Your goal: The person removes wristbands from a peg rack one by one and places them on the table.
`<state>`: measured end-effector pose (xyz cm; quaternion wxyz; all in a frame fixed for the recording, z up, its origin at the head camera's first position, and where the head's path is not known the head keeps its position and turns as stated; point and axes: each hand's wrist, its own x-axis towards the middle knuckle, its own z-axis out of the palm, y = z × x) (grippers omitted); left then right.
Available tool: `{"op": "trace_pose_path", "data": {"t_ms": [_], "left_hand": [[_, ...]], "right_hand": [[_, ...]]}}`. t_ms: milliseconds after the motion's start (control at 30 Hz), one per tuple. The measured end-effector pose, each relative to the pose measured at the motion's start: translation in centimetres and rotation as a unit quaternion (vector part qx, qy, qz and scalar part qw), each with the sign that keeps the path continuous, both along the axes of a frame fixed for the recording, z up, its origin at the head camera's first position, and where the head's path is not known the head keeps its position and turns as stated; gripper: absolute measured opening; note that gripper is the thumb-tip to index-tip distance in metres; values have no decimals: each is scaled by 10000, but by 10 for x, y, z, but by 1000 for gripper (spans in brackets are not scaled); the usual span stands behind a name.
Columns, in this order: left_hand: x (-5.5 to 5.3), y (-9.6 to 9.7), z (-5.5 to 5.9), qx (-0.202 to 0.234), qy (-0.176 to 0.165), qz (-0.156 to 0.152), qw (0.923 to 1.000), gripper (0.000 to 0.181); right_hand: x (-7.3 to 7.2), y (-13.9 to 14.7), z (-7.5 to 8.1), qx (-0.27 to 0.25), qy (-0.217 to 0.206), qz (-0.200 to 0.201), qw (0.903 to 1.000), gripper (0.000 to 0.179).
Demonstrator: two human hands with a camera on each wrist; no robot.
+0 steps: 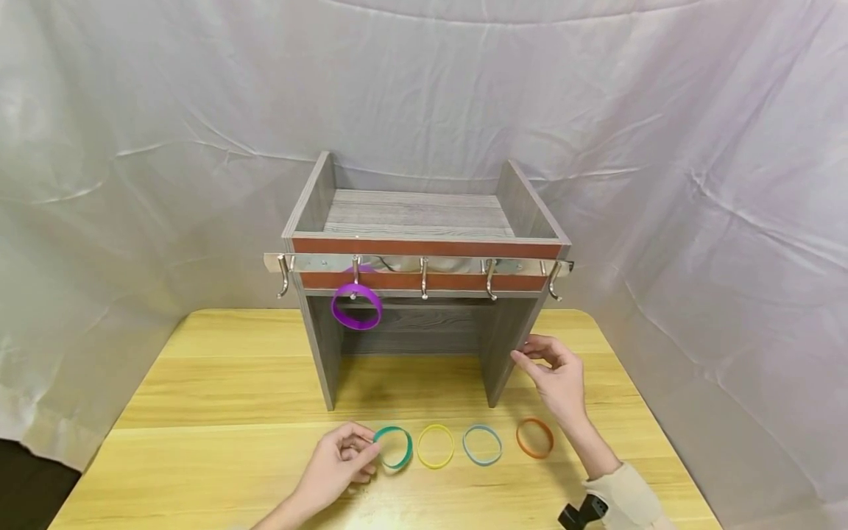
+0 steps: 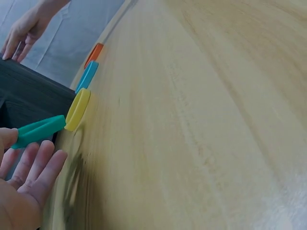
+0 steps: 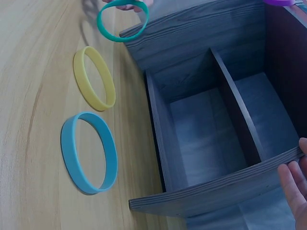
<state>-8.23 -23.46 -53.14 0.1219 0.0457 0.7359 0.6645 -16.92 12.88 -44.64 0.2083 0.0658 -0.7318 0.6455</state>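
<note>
In the head view my left hand (image 1: 339, 462) pinches a green wristband (image 1: 409, 447) at its left edge. The left wrist view has that green wristband (image 2: 41, 130) between thumb and finger, raised off the wooden table. My right hand (image 1: 558, 377) grips the front edge of the right side panel (image 1: 505, 352) of a grey wooden rack, thumb in front. A yellow wristband (image 1: 435, 467), a light blue wristband (image 1: 482, 463) and an orange wristband (image 1: 535, 456) lie in a row on the table. From the rack's second hook from the left hangs a purple wristband (image 1: 358, 325).
A metal hook rail (image 1: 457, 265) with several hooks runs across the rack's front and sticks out past both sides. Below it the rack has open compartments (image 3: 201, 139). Grey cloth (image 1: 424, 88) hangs behind and at the sides of the wooden table (image 1: 218, 383).
</note>
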Motion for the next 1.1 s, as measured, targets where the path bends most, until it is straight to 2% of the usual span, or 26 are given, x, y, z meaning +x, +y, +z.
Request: {"op": "trace_pose_path", "data": {"t_ms": [367, 1100], "left_hand": [[-3, -1, -6, -67, -98, -445, 9989, 32], [-6, -5, -13, -358, -273, -386, 9982, 30]], "right_hand": [[0, 0, 0, 62, -75, -40, 9999, 27], [1, 0, 1, 25, -18, 13, 10000, 29]]}}
